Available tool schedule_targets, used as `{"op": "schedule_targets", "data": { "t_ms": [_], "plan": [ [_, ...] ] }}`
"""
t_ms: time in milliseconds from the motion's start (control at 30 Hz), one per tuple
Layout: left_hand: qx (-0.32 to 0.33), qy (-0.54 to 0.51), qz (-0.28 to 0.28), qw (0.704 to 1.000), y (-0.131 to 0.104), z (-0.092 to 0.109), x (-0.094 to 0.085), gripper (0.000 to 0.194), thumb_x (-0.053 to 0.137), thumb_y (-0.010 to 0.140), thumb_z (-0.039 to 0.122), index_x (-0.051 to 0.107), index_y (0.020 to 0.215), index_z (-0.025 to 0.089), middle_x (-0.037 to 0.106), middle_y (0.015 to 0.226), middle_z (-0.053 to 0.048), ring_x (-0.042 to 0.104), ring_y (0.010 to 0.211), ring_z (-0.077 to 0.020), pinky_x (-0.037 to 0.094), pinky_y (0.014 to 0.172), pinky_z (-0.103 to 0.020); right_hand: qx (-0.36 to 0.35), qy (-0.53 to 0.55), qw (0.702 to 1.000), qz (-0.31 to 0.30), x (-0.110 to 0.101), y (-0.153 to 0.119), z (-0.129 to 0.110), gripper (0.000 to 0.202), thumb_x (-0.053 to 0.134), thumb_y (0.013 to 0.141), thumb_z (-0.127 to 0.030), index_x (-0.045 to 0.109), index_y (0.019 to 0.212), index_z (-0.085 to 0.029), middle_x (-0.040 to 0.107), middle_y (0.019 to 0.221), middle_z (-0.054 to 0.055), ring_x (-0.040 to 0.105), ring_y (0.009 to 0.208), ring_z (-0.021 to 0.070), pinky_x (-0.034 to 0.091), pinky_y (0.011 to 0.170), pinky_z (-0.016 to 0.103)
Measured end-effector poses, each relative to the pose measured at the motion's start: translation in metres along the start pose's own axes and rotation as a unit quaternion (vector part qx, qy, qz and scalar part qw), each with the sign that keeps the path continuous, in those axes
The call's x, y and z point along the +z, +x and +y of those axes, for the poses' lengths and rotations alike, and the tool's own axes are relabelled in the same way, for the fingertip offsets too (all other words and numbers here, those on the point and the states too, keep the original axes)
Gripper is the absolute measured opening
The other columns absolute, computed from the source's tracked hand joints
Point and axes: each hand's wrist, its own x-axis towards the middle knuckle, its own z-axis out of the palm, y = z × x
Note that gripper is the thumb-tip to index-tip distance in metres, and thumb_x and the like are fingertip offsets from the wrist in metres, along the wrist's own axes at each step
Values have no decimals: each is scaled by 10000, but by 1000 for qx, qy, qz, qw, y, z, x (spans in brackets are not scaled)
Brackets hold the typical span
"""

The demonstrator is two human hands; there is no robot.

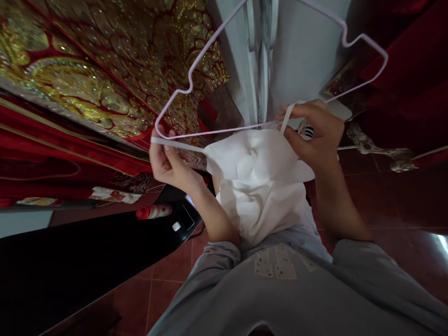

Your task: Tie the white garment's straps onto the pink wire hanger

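A pale pink clothes hanger (224,131) stretches across the upper middle, its long lower bar tilting up to the right. Beneath the bar hangs a white garment (259,161) with thin shoulder straps and a gathered, cup-shaped front, its lower part bunched at my lap. My left hand (166,163) is at the hanger's left corner, the left strap (185,146) drawn taut across its fingers. Near the right part of the bar, my right hand (317,133) pinches the other strap (287,119) between thumb and fingers. The hanger's top lies beyond the upper edge of the view.
Red clothing with gold sequins (87,88) hangs at left; dark red cloth (416,70) hangs at right. Pale cabinet doors with handles (259,60) stand ahead. On a black tabletop (105,252) lie a red-capped bottle (154,212), a small white case (176,226) and a phone (189,217).
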Motion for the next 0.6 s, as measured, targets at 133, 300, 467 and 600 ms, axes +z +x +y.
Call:
{"op": "schedule_targets", "data": {
  "t_ms": [133,300,467,600],
  "plan": [
    [26,-2,-22,999,15,-1,-12,312,547,1032,104,721,1231,271,742,1352,-19,336,1617,-384,587,925,-512,3,-12,1000,-9,2,-2,2,299,747,912,-498,727,1206,-445,803,1091,-23,716,1035,244,578,1065,517],
    [-25,-4,-131,991,30,21,3,278,692,1002,96,744,1214,269,736,1251,16,486,1521,-343,523,1084,-480,-24,33,999,21,5,-1,6,358,812,851,-533,750,1175,-395,797,1028,-5,717,984,263,573,1023,543],
    [-45,64,-193,978,49,45,23,221,867,913,135,738,1091,163,682,1045,-24,653,1145,-240,518,939,-326,-55,26,998,-22,0,0,5,319,808,850,-409,754,1163,-381,809,1091,-10,723,996,254,591,973,521],
    [-81,61,-240,966,63,52,37,180,869,890,103,712,979,113,624,900,-12,577,887,-159,477,864,-257,-47,3,998,-39,-1,-1,5,305,809,832,-392,764,1133,-376,805,1150,-9,732,1035,273,596,963,523]
  ]
}}
